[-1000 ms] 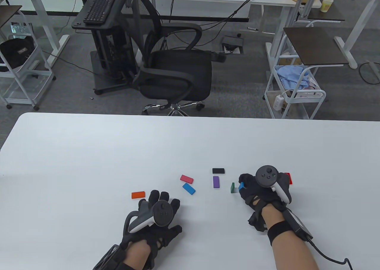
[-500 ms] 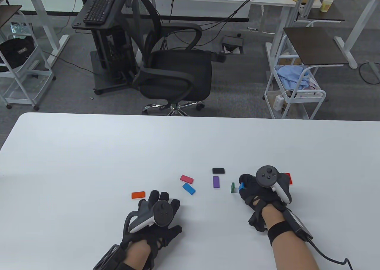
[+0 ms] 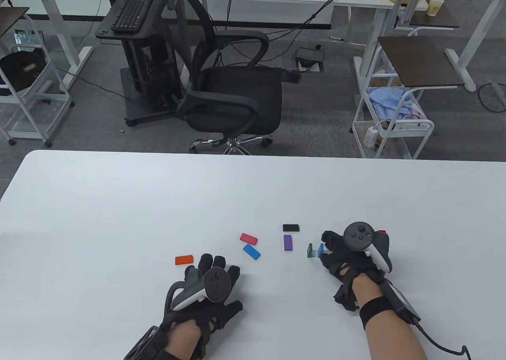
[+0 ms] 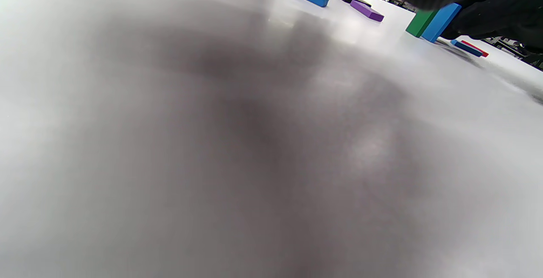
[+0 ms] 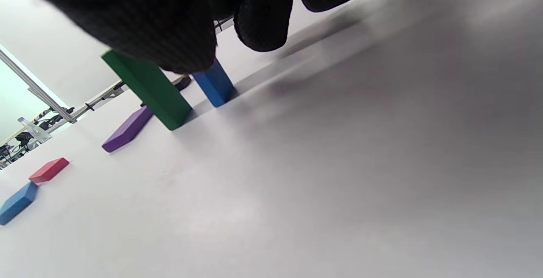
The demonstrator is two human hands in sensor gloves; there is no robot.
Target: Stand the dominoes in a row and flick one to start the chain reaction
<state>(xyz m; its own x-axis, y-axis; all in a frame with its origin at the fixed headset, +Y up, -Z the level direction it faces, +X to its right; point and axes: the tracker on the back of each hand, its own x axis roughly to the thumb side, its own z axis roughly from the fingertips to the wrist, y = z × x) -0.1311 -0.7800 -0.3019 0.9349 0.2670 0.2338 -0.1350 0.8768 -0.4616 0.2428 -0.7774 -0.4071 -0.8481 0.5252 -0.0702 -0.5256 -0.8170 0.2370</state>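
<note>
Two dominoes stand upright side by side: a green domino (image 3: 310,250) (image 5: 148,89) and a blue domino (image 3: 320,251) (image 5: 214,83). My right hand (image 3: 331,244) sits just right of the blue one, its thumb and fingertips (image 5: 263,27) hanging loose above it without gripping. Lying flat are an orange domino (image 3: 184,260), a pink domino (image 3: 248,238), a second blue domino (image 3: 251,251), a purple domino (image 3: 288,242) and a black domino (image 3: 290,228). A red domino (image 3: 382,232) peeks out behind my right hand. My left hand (image 3: 215,264) rests flat on the table, holding nothing.
The white table (image 3: 118,201) stretches wide to the left and far side. Beyond its far edge stand a black office chair (image 3: 233,99) and a white cart (image 3: 391,126). A cable (image 3: 438,344) trails from my right wrist.
My right hand has drawn slightly right and toward me, leaving the blue domino standing beside the green one. The left hand has not moved.
</note>
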